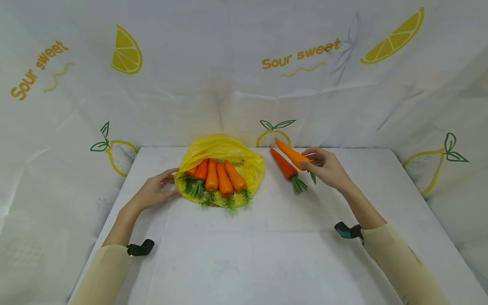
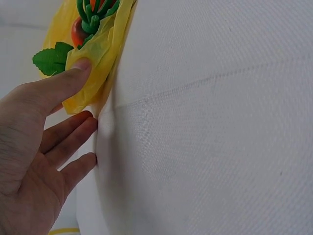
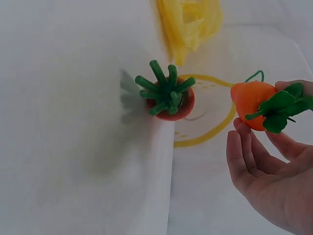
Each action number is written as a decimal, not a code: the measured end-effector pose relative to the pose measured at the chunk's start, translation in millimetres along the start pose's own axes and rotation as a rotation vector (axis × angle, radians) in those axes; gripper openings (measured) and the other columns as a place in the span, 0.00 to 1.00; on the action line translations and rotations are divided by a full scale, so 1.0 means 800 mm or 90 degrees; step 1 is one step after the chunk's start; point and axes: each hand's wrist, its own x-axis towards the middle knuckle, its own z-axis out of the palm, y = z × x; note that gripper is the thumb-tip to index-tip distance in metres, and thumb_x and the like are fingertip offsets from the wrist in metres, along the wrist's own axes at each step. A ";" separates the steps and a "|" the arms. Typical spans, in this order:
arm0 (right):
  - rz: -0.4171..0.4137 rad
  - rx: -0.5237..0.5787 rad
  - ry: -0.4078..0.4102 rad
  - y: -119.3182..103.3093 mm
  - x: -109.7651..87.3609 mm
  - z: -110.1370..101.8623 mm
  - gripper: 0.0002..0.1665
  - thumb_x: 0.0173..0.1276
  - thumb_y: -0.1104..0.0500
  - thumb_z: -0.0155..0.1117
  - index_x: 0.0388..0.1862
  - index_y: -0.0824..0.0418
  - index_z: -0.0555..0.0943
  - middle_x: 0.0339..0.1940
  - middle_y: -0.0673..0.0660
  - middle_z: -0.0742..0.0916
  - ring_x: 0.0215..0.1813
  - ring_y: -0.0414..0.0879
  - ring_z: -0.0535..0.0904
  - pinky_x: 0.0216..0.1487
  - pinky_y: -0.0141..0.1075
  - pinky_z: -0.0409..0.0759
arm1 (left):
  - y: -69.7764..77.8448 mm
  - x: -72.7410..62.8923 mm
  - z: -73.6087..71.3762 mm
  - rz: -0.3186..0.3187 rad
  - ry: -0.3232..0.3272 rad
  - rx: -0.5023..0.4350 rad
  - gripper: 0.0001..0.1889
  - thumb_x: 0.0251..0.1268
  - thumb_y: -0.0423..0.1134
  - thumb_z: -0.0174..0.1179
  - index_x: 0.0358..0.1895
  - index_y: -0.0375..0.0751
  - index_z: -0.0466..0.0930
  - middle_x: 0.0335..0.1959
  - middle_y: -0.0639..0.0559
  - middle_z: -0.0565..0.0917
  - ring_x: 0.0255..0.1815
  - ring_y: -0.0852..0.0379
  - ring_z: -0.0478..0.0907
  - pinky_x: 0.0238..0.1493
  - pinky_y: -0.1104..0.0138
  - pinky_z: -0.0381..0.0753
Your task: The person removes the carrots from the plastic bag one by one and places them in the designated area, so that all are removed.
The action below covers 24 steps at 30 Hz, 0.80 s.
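Note:
My right hand (image 1: 324, 167) pinches an orange carrot (image 1: 291, 154) near its leafy end, lifted off the table. In the right wrist view green leaves (image 3: 281, 107) hang from that carrot's top, and its tip points away. Just left of it, a redder carrot (image 1: 283, 164) with a stubby green top lies on the table. The yellow plastic bag (image 1: 213, 146) lies on its side with its mouth facing me, and several carrots (image 1: 225, 180) are inside, tops outward. At the bag's left edge my left hand (image 1: 155, 189) holds the plastic, thumb (image 2: 73, 81) on it; the index fingertip is hidden behind.
White cloth covers the table (image 1: 236, 262) and the wall (image 1: 213, 80) behind it, which bears printed lemons and lettering. The table's back edge runs just behind the bag. Dark wrist-worn cameras (image 1: 141, 248) stick out from both sleeves.

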 end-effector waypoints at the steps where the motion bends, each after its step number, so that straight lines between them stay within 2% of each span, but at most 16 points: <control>1: 0.007 0.001 -0.001 0.003 0.000 -0.001 0.25 0.82 0.53 0.65 0.69 0.67 0.78 0.63 0.72 0.88 0.61 0.66 0.87 0.49 0.16 0.79 | 0.000 0.000 0.000 0.000 0.000 -0.001 0.41 0.69 0.36 0.75 0.82 0.35 0.67 0.64 0.30 0.86 0.65 0.32 0.85 0.73 0.32 0.77; 3: 0.022 -0.005 -0.006 0.008 -0.001 -0.003 0.26 0.83 0.52 0.64 0.70 0.67 0.77 0.65 0.73 0.87 0.61 0.66 0.87 0.50 0.18 0.80 | 0.001 -0.001 0.000 -0.002 0.001 -0.002 0.41 0.69 0.36 0.75 0.82 0.35 0.67 0.64 0.30 0.86 0.65 0.32 0.85 0.73 0.32 0.77; 5: 0.041 -0.010 -0.014 0.013 0.000 -0.003 0.27 0.83 0.52 0.64 0.70 0.67 0.76 0.66 0.73 0.86 0.62 0.66 0.86 0.53 0.24 0.84 | 0.001 -0.002 0.000 -0.003 0.000 -0.004 0.41 0.69 0.36 0.75 0.82 0.34 0.66 0.64 0.30 0.85 0.65 0.32 0.85 0.73 0.32 0.77; 8: 0.070 -0.016 -0.022 0.021 0.001 -0.003 0.28 0.84 0.51 0.64 0.72 0.67 0.75 0.69 0.74 0.84 0.63 0.68 0.85 0.62 0.42 0.90 | 0.001 -0.004 0.000 -0.003 0.000 -0.005 0.41 0.69 0.36 0.75 0.82 0.34 0.67 0.64 0.30 0.86 0.65 0.32 0.85 0.74 0.32 0.76; 10: 0.083 -0.018 -0.025 0.028 0.003 -0.003 0.29 0.84 0.51 0.64 0.73 0.67 0.74 0.70 0.75 0.83 0.65 0.69 0.84 0.67 0.55 0.88 | 0.001 -0.005 0.000 0.002 0.001 -0.004 0.41 0.69 0.36 0.75 0.82 0.34 0.67 0.64 0.30 0.86 0.65 0.32 0.85 0.74 0.32 0.76; 12: 0.092 -0.019 -0.028 0.035 0.004 -0.003 0.30 0.84 0.50 0.64 0.74 0.67 0.73 0.71 0.76 0.81 0.66 0.70 0.83 0.70 0.62 0.85 | 0.001 -0.005 0.000 0.008 0.003 -0.004 0.41 0.69 0.36 0.75 0.82 0.34 0.67 0.64 0.30 0.86 0.65 0.32 0.86 0.74 0.32 0.76; 16: 0.103 -0.021 -0.034 0.046 0.007 -0.002 0.31 0.84 0.50 0.63 0.75 0.67 0.72 0.73 0.76 0.80 0.68 0.71 0.82 0.71 0.64 0.83 | 0.001 -0.004 0.000 0.013 0.004 -0.004 0.41 0.69 0.36 0.75 0.82 0.34 0.67 0.63 0.30 0.86 0.64 0.32 0.86 0.73 0.31 0.76; 24: 0.122 -0.020 -0.041 0.055 0.009 0.000 0.31 0.84 0.51 0.63 0.76 0.68 0.71 0.74 0.76 0.78 0.69 0.70 0.80 0.72 0.62 0.84 | 0.000 -0.002 0.000 0.013 0.003 -0.004 0.41 0.69 0.36 0.75 0.82 0.34 0.66 0.63 0.30 0.86 0.65 0.32 0.86 0.73 0.31 0.76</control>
